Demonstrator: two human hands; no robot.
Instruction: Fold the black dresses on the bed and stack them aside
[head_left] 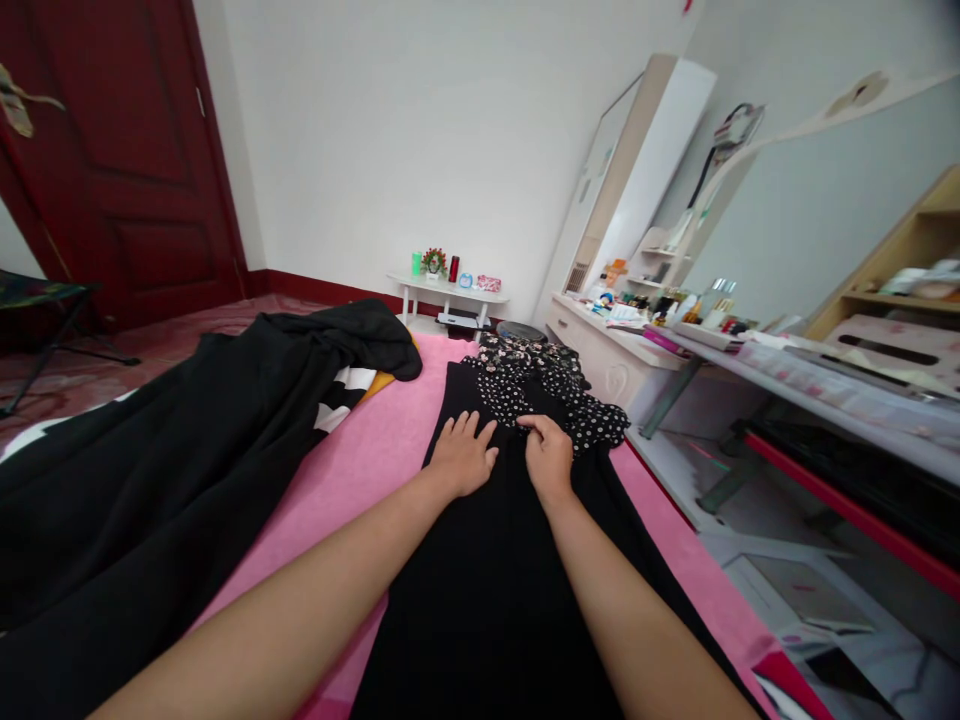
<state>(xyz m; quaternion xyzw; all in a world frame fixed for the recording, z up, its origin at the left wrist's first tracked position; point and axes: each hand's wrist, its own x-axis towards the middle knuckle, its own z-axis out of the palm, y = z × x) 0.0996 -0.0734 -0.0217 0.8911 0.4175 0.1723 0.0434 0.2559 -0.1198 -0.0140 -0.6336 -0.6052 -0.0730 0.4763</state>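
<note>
Flatly, a black garment [502, 590] lies lengthwise on a pink cover [382, 430], with a patterned black-and-white fabric [525, 400] bunched at its far end. The person's left hand [463, 455] rests on the black cloth palm down, fingers spread and gripping nothing. The right hand [549, 455] sits just beside the patterned fabric's near edge, its fingers curled; whether it pinches any cloth cannot be told. Left of the garment, a strip of pink apart, a heap of dark clothing [225, 460] sprawls over the cover. Beyond the far end, a low white table [450, 288] against the wall bears small objects, among them a green can [416, 263]. To the right is a dressing table [611, 326] crowded with bottles; at far left is a dark red door [127, 150].
</note>
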